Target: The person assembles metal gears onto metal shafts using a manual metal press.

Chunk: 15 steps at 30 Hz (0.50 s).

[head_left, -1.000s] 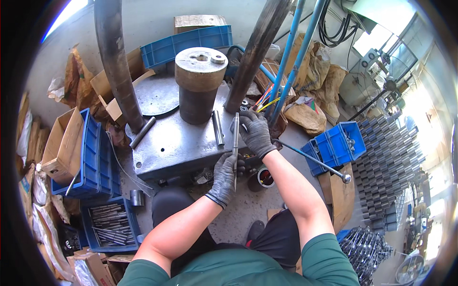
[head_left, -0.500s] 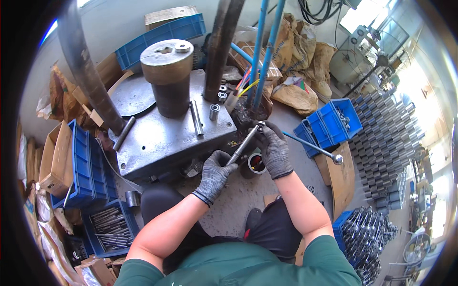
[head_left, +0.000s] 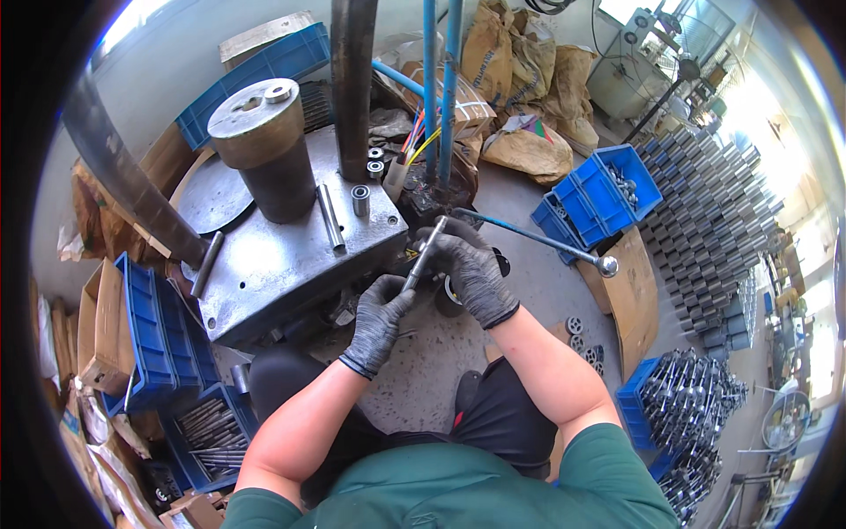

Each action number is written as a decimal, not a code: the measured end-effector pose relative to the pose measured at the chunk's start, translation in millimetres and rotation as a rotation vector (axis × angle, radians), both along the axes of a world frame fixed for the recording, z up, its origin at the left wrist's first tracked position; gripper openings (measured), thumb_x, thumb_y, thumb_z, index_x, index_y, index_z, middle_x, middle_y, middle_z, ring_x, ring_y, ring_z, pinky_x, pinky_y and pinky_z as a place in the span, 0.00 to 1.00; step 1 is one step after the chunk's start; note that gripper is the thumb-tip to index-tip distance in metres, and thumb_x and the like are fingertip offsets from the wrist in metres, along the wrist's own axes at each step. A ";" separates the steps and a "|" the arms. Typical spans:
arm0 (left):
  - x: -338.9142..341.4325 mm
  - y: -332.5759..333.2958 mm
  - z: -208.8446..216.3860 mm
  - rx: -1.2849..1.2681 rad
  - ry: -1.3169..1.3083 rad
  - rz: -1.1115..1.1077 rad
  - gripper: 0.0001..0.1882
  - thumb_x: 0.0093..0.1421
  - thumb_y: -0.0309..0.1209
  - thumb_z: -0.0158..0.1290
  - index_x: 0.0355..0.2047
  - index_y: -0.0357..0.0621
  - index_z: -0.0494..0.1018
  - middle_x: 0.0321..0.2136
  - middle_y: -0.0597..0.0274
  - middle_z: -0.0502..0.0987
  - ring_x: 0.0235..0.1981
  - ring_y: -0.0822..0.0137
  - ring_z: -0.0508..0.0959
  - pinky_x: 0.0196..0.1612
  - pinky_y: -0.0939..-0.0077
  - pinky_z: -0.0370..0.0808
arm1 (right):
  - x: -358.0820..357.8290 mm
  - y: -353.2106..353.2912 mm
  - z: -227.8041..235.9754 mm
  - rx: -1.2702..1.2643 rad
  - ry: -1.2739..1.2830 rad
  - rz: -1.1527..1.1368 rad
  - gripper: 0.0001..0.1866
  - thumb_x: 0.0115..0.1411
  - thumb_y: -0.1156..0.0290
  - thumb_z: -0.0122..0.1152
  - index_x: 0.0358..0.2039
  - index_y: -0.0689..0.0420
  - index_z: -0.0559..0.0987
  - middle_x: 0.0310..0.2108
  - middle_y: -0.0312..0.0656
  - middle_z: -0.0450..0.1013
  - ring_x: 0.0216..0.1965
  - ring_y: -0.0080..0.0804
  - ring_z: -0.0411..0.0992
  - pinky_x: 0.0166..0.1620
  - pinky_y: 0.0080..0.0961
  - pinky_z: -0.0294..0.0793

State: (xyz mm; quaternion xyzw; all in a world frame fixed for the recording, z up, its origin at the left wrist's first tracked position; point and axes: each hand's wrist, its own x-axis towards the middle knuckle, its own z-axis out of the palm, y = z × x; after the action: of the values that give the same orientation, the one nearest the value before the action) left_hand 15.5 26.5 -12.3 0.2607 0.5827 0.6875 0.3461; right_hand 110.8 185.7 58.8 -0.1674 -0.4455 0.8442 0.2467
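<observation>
A slim steel shaft [head_left: 426, 253] is tilted up and away in front of me, between my hands. My left hand [head_left: 379, 323], in a grey knit glove, is closed around its lower end. My right hand [head_left: 476, 275], gloved alike, has its fingers bent against the upper part, a little below the bare far tip; whatever sits under those fingers is hidden. Left of the hands stands a steel press bed [head_left: 291, 264]. On it lie one loose rod [head_left: 330, 217] and a small bearing-like cylinder [head_left: 360, 200], near a thick round post [head_left: 273, 163] topped by a ring [head_left: 278, 93].
A blue lever with a ball end [head_left: 606, 265] reaches out right of my hands. Blue bins [head_left: 590, 207] of metal parts stand beyond it, beside stacked grey cylinders [head_left: 696, 212]. At lower left, a blue crate [head_left: 238, 410] holds several rods. A dark pot [head_left: 448, 300] sits below my right hand.
My right hand has shifted from the shaft's far end to lower along it, so the tip now shows bare. The view has turned slightly, moving the press bed leftward.
</observation>
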 end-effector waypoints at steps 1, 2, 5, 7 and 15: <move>-0.4 -3.5 2.4 0.013 -0.042 -0.027 0.09 0.65 0.29 0.59 0.43 0.40 0.77 0.32 0.68 0.77 0.35 0.75 0.74 0.42 0.76 0.73 | -0.1 -0.8 -1.6 -0.005 0.005 -0.004 0.14 0.69 0.71 0.61 0.53 0.61 0.78 0.44 0.43 0.81 0.43 0.33 0.81 0.50 0.32 0.84; 1.2 -1.4 3.7 0.009 -0.044 -0.050 0.09 0.65 0.29 0.59 0.43 0.40 0.77 0.32 0.68 0.77 0.35 0.75 0.74 0.42 0.76 0.73 | 2.1 2.3 -5.4 0.011 -0.064 0.052 0.16 0.69 0.67 0.62 0.54 0.61 0.78 0.46 0.46 0.81 0.46 0.35 0.81 0.52 0.34 0.82; 5.7 0.1 10.8 -0.003 -0.010 -0.121 0.12 0.68 0.34 0.57 0.46 0.40 0.78 0.33 0.69 0.78 0.35 0.77 0.74 0.41 0.79 0.73 | 5.0 3.5 -14.4 0.058 -0.185 0.141 0.20 0.70 0.62 0.64 0.54 0.63 0.78 0.46 0.46 0.82 0.47 0.32 0.80 0.56 0.32 0.79; 10.0 -1.0 14.7 -0.024 0.075 -0.111 0.14 0.70 0.37 0.56 0.48 0.39 0.78 0.34 0.67 0.79 0.35 0.76 0.75 0.41 0.78 0.73 | 5.2 -1.1 -21.0 0.077 -0.227 0.160 0.18 0.70 0.62 0.63 0.53 0.62 0.80 0.44 0.43 0.82 0.46 0.30 0.80 0.54 0.30 0.79; 5.3 9.5 -10.0 -0.081 0.331 -0.205 0.12 0.67 0.22 0.57 0.51 0.35 0.76 0.45 0.59 0.80 0.46 0.68 0.78 0.55 0.71 0.75 | 33.8 47.7 -50.8 0.519 -0.428 0.284 0.17 0.69 0.56 0.65 0.42 0.59 0.86 0.32 0.36 0.82 0.36 0.21 0.76 0.41 0.26 0.77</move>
State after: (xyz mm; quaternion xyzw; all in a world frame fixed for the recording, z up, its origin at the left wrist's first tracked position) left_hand 20.8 36.0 -22.3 0.4140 0.6293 0.5723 0.3240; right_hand 144.6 233.4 8.0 -0.2085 -0.7054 0.6746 0.0624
